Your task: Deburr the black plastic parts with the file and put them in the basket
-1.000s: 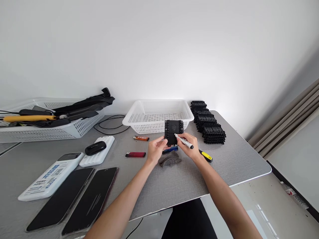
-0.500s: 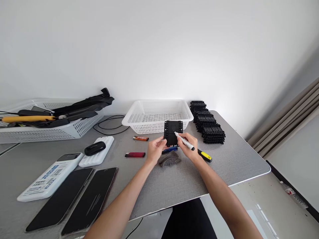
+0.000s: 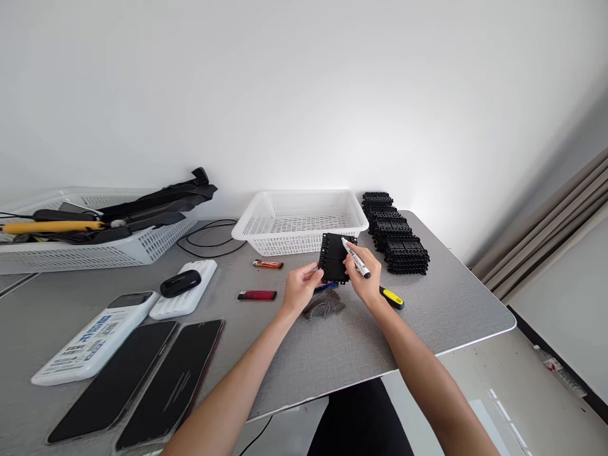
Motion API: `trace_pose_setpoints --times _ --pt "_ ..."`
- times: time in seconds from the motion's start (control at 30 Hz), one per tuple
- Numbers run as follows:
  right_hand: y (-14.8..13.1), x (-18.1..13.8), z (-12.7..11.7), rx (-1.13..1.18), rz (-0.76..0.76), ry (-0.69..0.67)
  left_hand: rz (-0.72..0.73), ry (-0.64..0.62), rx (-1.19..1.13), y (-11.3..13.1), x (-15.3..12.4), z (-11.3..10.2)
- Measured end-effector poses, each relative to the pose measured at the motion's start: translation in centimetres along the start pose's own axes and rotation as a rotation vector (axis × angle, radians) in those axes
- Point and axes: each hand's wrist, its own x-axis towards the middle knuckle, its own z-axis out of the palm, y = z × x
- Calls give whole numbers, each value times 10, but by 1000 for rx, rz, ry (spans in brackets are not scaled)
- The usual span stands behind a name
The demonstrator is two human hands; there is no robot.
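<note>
My left hand (image 3: 299, 288) pinches the lower left corner of a black square plastic part (image 3: 334, 258) and holds it tilted above the grey table (image 3: 332, 348). My right hand (image 3: 365, 278) grips a white marker (image 3: 356, 258) with a black cap end; its tip rests at the part's upper right edge. Under my hands lie a grey rag (image 3: 324, 305), a blue pen (image 3: 325, 287) and a yellow-handled tool (image 3: 392, 297), each partly hidden.
A white mesh basket (image 3: 299, 221) stands just behind the part, with stacks of black parts (image 3: 396, 237) to its right. Two lighters (image 3: 257, 295) lie left of my hands. Two phones (image 3: 142, 380), a calculator (image 3: 95, 339), a power bank (image 3: 185, 288) and a tool-filled basket (image 3: 95, 234) fill the left side.
The black part has tilted and shifted slightly right. My right hand has lifted the marker tip from the part's middle to its upper right edge.
</note>
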Motion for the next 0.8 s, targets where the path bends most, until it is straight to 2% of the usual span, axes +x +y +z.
trace_pose_setpoints --times 0.33,0.6,0.7,0.8 --pt "6 0 0 -1 24 -22 38 14 65 -1 0 0" --pt "6 -1 1 59 51 4 -33 38 -33 1 0 3" --pt "4 -1 1 84 85 56 -41 88 -76 1 2 0" --pt "4 0 -1 38 96 57 2 203 -93 1 5 -6"
